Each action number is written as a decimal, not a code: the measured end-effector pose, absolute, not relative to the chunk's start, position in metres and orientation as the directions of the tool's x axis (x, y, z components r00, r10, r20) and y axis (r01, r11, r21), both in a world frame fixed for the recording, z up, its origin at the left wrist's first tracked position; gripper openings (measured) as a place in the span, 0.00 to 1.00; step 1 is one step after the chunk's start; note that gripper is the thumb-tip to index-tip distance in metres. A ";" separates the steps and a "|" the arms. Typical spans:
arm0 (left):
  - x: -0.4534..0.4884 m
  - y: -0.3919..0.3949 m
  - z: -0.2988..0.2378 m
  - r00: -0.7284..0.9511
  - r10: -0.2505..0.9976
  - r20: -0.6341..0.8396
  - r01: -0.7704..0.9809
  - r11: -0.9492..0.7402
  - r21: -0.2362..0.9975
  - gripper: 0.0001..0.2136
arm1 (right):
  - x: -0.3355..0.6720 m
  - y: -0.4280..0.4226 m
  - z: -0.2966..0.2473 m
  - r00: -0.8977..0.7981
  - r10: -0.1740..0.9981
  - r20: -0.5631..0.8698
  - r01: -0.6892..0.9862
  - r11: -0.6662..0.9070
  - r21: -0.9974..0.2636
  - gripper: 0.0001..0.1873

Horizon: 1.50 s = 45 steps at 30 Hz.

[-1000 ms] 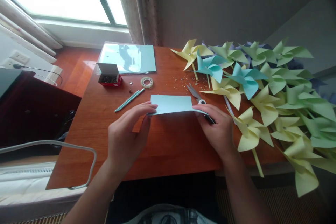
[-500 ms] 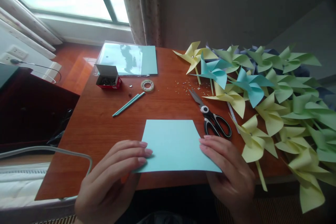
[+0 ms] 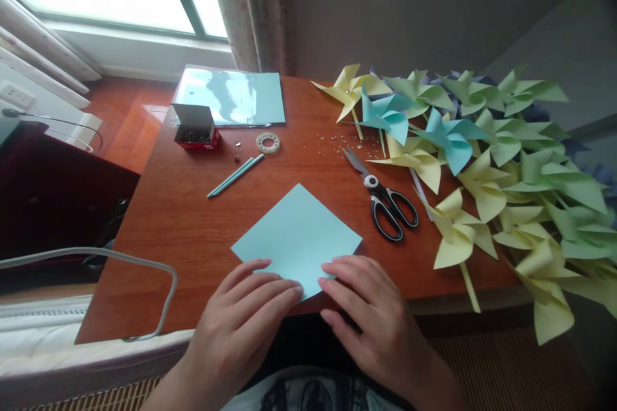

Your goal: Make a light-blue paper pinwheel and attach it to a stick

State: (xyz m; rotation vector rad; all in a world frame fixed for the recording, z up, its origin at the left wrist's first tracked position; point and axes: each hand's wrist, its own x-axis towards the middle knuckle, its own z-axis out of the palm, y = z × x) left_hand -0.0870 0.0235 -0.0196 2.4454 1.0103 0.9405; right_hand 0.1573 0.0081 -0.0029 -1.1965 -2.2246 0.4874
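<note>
A light blue sheet of paper [image 3: 299, 225] lies on the table like a diamond, one corner pointing at me. On its near left edge my left hand [image 3: 241, 321] is closed, fingers on top and thumb hidden. My right hand [image 3: 371, 308] touches the near right edge, its fingers stretched out and its thumb showing apart from the paper. To the right lie scissors [image 3: 380, 196] with black and white handles, blades slightly parted.
Several yellow, blue and green paper pinwheels [image 3: 453, 228] crowd the table's right side. Beyond the sheet are blue paper sticks [image 3: 236, 176], a tape roll [image 3: 268, 142], a small red box [image 3: 196, 135] of dark bits and a clear packet of blue paper [image 3: 231, 96]. Tiny scraps lie near the scissors.
The sheet has turned from square-on to corner-on and lies lower against the table. Both hands have moved inward, closer together along its near edges. The view has shifted slightly.
</note>
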 end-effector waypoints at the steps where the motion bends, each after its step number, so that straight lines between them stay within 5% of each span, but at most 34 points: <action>1: -0.084 0.023 -0.019 0.534 0.715 0.451 0.487 -0.696 0.528 0.15 | 0.153 0.008 -0.003 -0.439 0.842 0.313 0.629 0.537 -0.562 0.15; 6: -0.076 0.022 -0.015 0.471 0.791 0.391 0.497 -0.604 0.623 0.18 | 0.148 0.012 -0.007 -0.352 0.877 0.327 0.544 0.476 -0.691 0.11; 13: -0.085 0.036 -0.016 0.515 0.801 0.304 0.672 -0.598 0.437 0.26 | 0.158 0.015 -0.006 -0.076 0.981 0.178 0.482 0.192 -0.855 0.06; 20: -0.086 0.038 -0.025 0.460 0.821 0.338 0.689 -0.570 0.447 0.24 | 0.149 0.035 -0.009 0.009 0.988 0.156 0.585 0.121 -0.802 0.09; 24: -0.077 0.033 -0.013 0.422 0.838 0.347 0.724 -0.541 0.428 0.25 | 0.143 0.050 -0.016 0.015 0.970 0.243 0.728 0.156 -0.668 0.12; 35: -0.023 0.003 -0.003 0.527 0.825 0.204 0.792 -0.564 0.235 0.24 | 0.141 0.062 -0.019 -0.148 0.968 0.203 0.889 0.220 -0.402 0.11; 45: -0.021 0.004 -0.011 0.528 0.840 0.125 0.814 -0.542 0.206 0.25 | 0.139 0.097 -0.006 -0.415 0.898 0.144 0.806 0.436 -0.400 0.20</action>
